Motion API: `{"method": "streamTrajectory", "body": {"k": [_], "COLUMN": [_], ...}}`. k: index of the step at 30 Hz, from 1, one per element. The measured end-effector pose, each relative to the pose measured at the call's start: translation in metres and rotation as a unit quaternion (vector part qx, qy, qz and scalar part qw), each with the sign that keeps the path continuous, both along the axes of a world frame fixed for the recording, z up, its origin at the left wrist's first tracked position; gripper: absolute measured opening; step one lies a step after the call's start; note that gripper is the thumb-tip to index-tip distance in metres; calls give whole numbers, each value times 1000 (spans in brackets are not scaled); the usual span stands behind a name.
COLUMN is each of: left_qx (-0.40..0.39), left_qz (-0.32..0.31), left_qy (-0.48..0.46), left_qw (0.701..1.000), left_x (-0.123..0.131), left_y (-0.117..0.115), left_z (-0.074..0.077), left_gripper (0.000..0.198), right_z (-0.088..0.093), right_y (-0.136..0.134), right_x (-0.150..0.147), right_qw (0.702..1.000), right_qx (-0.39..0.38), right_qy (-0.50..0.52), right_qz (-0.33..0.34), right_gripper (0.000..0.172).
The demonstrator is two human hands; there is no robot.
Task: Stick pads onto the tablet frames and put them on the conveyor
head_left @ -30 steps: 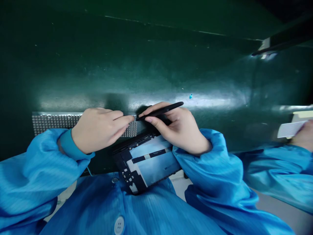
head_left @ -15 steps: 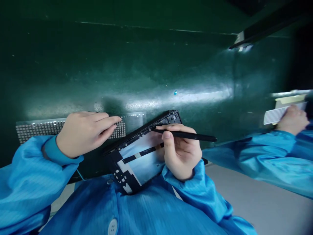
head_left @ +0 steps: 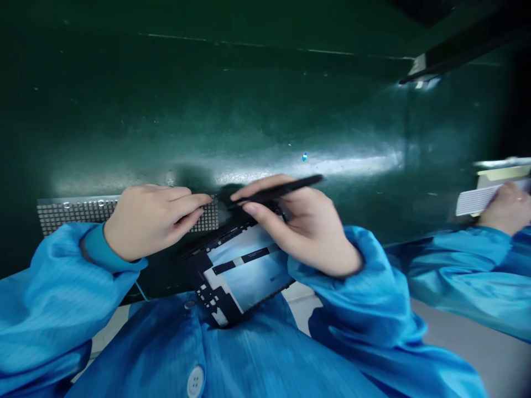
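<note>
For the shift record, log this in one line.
left hand: at gridded sheet | right hand: holding slim black tool | device: partly behind right hand

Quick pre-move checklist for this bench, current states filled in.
1. Black pen-like tool gripped in right hand: ok.
2. Piece on the tool's tip: cannot tell, blurred.
3. Left hand at the gridded sheet: ok.
4. Open device wholly on the table: not ok, near side overhangs.
5. Co-worker's hand clear of the device: ok.
</note>
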State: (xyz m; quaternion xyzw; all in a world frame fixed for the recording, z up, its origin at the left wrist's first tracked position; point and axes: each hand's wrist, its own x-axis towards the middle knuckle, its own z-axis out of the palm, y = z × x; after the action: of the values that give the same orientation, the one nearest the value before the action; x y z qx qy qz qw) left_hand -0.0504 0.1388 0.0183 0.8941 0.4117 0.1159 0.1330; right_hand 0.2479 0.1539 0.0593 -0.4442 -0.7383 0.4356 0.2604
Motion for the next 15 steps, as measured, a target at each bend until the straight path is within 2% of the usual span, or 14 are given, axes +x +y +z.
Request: {"method": "streamTrajectory", "body": {"k": [2,4,9,15], "left_qx": [-6,-17,-51,-58], "left_qz": [7,10,22,27], "left_qy": [-5,-8,-13,-14], "left_qw": [1000,1000,998,998], "left_x": [0,1,2,2], "left_y": [-1,-1,-1,0], "left_z": [-1,-1,-2,-2], "left_gripper": [39,40,40,41], "right_z": [-6,-14,-18,-19], "right_y": [17,26,23,26], "right_x": [-12,-18,-13,-15], "right_qw": [998,997,995,996], "right_qx": [-20,-34,-68,-36], "right_qy": [-5,-3,7,-5], "right_qz": [55,75,66,86], "right_gripper": [13,13,13,12]}}
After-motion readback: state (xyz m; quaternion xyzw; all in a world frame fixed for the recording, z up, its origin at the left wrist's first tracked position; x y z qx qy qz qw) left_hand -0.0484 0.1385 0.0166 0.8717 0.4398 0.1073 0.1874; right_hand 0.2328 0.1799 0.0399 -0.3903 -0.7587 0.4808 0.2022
